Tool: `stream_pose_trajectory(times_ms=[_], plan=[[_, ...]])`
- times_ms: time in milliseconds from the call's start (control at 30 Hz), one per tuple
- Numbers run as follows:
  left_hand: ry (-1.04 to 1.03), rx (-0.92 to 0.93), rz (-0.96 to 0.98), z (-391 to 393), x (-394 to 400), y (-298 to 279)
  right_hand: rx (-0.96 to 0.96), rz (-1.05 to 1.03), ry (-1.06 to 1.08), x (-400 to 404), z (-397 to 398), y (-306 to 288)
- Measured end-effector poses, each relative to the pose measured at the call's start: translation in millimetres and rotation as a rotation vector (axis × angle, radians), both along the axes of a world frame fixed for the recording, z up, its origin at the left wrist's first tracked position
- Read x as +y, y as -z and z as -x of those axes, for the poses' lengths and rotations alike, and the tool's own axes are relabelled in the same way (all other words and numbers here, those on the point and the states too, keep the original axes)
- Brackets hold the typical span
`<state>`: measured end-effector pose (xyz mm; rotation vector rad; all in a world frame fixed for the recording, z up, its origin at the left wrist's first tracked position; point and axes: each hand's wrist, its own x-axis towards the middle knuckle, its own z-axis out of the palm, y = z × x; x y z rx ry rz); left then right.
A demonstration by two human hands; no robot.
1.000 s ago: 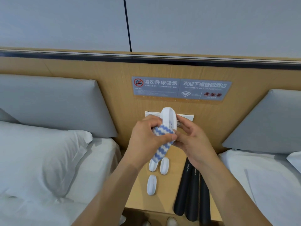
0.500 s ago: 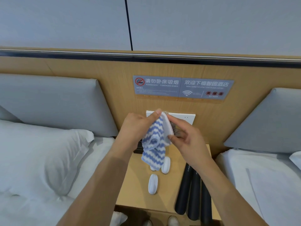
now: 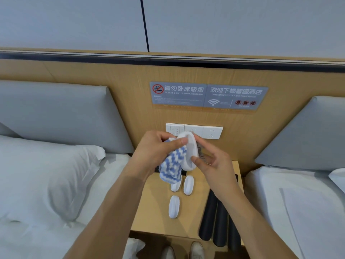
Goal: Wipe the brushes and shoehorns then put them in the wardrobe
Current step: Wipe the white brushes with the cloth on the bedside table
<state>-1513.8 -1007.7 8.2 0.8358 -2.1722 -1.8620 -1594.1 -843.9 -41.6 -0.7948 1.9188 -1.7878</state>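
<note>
Spanning the whole width behind everything, a wooden headboard panel [image 3: 115, 75] carries a grey notice sign [image 3: 208, 96] and, lower down, a white switch and socket plate [image 3: 211, 131]. Two beds flank the middle: the left bed [image 3: 37, 212] with a white pillow [image 3: 46, 174] and a grey cushion [image 3: 56, 113] leaning on the panel, the right bed [image 3: 308, 212] with its own grey cushion [image 3: 308, 133]. Between them stands a wooden nightstand [image 3: 151, 208]. On its right part lie three long black shoehorns [image 3: 220, 221], side by side and touching, their near ends reaching past the front edge. On its left part lie three small white brushes [image 3: 174, 206], backs up: one alone nearer the front edge, two just beside each other farther back, the left of that pair partly hidden by the hanging cloth.

Above the nightstand, the right hand [image 3: 214, 165] holds a fourth white brush [image 3: 189, 152] upright, thumb curled against its lower white back and fingers round the bristle side, where dark bristles show. The left hand [image 3: 155, 152] grips a blue-and-white zigzag cloth [image 3: 172, 165], its thumb pressing the cloth against the upper left edge of the held brush while the loose end dangles toward the nightstand. Two shoe tips [image 3: 183, 251] show at the bottom edge.
</note>
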Motion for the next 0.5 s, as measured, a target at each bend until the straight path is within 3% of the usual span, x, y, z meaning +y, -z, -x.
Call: stream_pose_trajectory(times_ms=[200,367,500], plan=[[0.09,0.196,0.217,0,7,20,-0.483,0.179,-0.022,1,5,16],[0.117,0.211,0.263,-3,6,45,-0.773,0.176,-0.015,4,11,38],[-0.015,0.171,0.287,-4,2,73,-0.929,0.143,0.077,5,14,64]])
